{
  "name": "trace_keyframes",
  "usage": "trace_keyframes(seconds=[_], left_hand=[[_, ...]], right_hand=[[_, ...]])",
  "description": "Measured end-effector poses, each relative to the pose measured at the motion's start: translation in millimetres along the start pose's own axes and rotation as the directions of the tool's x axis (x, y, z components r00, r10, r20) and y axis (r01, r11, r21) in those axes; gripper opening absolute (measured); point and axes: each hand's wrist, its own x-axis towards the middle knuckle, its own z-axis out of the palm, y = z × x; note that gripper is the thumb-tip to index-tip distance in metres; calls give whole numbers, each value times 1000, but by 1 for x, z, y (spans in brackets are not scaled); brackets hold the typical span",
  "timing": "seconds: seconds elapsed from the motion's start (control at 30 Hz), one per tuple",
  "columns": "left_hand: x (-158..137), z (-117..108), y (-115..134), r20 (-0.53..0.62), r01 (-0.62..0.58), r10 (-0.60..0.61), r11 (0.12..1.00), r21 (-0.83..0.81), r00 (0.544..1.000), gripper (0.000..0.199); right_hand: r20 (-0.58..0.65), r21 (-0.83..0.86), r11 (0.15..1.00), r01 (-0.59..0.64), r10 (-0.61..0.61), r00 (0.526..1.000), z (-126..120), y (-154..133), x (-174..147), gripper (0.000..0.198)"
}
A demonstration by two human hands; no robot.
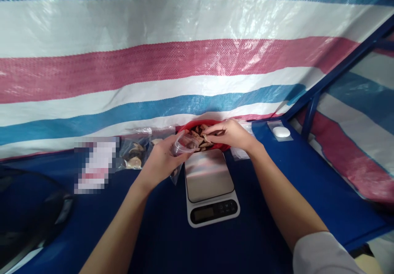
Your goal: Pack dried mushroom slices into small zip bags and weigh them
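My left hand (164, 157) is wrapped round a small clear plastic cup (186, 142), tilted at the near left rim of a red bowl (223, 147). The bowl holds many brown dried slices (201, 132), whose exact kind I cannot make out. Over the bowl's right side, my right hand (234, 134) pinches a dried slice between thumb and fingers. Just in front of the bowl lies a kitchen scale (210, 177) with a metal plate and a dark display, below and between both hands.
Clear bags of dried pieces (134, 155) lie left of the bowl, beside a blurred-out packet (97, 165). Clear plastic bags (240, 154) lie to the right. A white oval object (281, 132) rests farther right on the blue table (295, 175). A striped tarpaulin (154, 64) hangs behind; a dark round object (27, 208) stands left.
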Motion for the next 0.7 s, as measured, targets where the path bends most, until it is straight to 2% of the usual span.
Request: trace_keyframes(seconds=[0.13,0.23,0.37,0.5,0.7], left_hand=[[0,7,0,-1,-64,64,998,25,998,59],[-1,12,2,14,-108,108,994,14,994,58],[-1,16,7,42,-150,150,989,1,988,53],[-1,18,9,25,-152,152,988,15,988,57],[0,18,6,4,-156,156,988,-16,988,64]], right_hand=[[-21,199,979,50,-47,999,-3,-21,-3,25],[14,229,969,97,-103,995,-1,-39,-4,24],[92,84,992,90,-98,991,4,-59,-4,15],[136,-100,991,90,-76,988,8,-69,-1,15],[138,-131,982,137,-119,983,11,-66,1,12]])
